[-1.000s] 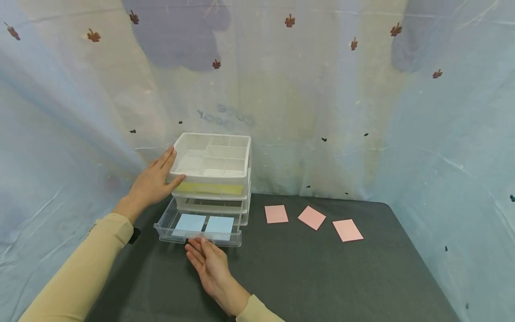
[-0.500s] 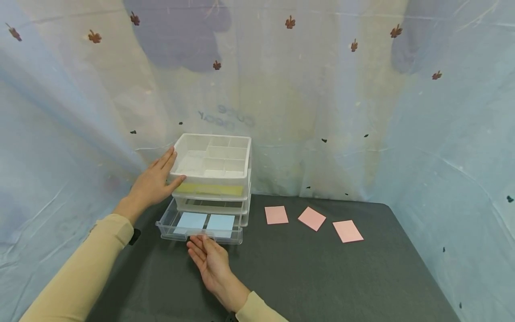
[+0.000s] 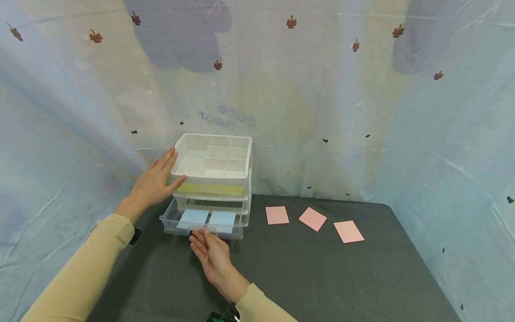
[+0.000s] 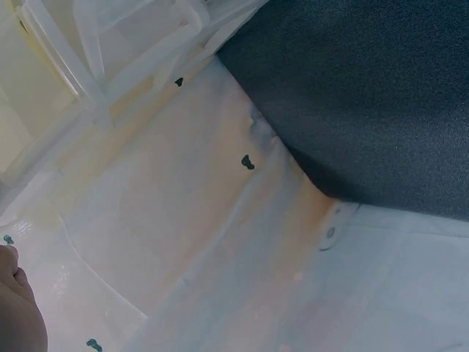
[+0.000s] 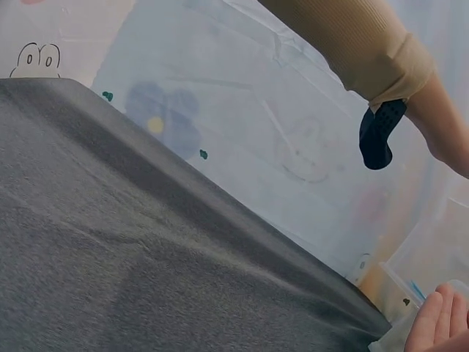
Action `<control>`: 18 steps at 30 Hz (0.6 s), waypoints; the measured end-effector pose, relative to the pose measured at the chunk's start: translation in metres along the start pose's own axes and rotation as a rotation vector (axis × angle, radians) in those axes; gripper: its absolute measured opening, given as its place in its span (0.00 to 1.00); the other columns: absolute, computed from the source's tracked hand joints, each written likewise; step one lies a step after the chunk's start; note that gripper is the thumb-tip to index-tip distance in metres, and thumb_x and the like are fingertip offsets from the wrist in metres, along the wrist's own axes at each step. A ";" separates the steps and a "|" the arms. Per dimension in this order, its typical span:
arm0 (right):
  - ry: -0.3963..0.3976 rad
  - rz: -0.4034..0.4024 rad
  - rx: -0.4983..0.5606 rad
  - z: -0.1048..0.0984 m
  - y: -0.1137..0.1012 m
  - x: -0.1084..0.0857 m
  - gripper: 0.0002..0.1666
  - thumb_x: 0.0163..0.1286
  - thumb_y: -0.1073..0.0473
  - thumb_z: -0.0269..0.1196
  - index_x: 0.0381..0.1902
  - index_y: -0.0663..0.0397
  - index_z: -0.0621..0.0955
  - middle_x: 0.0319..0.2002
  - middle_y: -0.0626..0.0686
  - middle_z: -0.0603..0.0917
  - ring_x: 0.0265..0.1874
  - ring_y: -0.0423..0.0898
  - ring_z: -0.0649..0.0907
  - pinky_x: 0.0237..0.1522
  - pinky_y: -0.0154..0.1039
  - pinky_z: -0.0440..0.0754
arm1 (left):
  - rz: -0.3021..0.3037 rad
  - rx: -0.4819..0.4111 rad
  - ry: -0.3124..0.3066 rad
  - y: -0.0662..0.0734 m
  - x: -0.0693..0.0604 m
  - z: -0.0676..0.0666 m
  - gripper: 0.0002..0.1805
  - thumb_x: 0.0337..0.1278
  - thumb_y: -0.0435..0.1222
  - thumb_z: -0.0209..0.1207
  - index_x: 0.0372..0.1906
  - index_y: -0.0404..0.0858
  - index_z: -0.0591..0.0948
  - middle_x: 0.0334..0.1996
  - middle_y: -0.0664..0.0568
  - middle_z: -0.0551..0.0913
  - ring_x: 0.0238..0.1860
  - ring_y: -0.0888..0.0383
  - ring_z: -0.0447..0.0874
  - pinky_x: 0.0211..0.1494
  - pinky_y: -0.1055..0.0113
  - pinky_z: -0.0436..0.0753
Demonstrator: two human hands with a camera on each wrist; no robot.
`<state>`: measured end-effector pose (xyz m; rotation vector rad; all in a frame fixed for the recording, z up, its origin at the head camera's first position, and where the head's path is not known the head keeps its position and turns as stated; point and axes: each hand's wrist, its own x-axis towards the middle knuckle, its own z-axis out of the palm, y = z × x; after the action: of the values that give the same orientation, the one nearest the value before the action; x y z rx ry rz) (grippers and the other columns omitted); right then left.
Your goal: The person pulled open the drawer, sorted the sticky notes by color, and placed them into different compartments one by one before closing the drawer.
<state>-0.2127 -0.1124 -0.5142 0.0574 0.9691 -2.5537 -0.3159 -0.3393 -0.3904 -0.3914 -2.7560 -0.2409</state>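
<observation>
The left arm (image 3: 82, 268), in a long sleeve, reaches forward and slants to the right; its wrist (image 3: 127, 208) is bare. The left hand (image 3: 152, 184) shows its back, with the fingers (image 3: 166, 159) almost straight and close together, and the thumb (image 3: 176, 183) is spread apart from them. The right arm (image 3: 263, 307), also sleeved, enters lower and slants to the left. The right hand (image 3: 216, 261) lies nearer to the body, its palm turned upward, the fingers extended side by side. The two hands are well apart.
</observation>
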 end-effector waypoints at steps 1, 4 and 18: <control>0.001 -0.003 0.000 0.000 0.000 0.001 0.17 0.85 0.59 0.53 0.57 0.69 0.79 0.50 0.56 0.89 0.50 0.46 0.89 0.57 0.38 0.87 | 0.001 0.002 0.003 0.000 0.000 0.000 0.50 0.77 0.59 0.51 0.85 0.34 0.46 0.85 0.45 0.38 0.83 0.39 0.42 0.85 0.43 0.45; 0.003 -0.010 0.001 0.000 -0.001 0.005 0.17 0.85 0.60 0.53 0.57 0.69 0.78 0.50 0.56 0.89 0.49 0.46 0.89 0.56 0.38 0.87 | 0.005 0.004 0.008 -0.002 0.000 0.001 0.50 0.77 0.59 0.51 0.85 0.34 0.46 0.85 0.45 0.38 0.83 0.38 0.41 0.85 0.44 0.43; 0.030 -0.002 -0.002 -0.002 -0.008 0.028 0.19 0.85 0.60 0.52 0.60 0.72 0.77 0.50 0.57 0.89 0.51 0.47 0.89 0.58 0.40 0.87 | 0.019 0.023 0.053 0.001 -0.001 0.001 0.49 0.77 0.59 0.52 0.84 0.33 0.49 0.85 0.40 0.44 0.84 0.37 0.36 0.84 0.40 0.44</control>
<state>-0.2420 -0.1158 -0.5153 0.0949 0.9833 -2.5605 -0.3155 -0.3383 -0.3917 -0.4000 -2.6993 -0.2121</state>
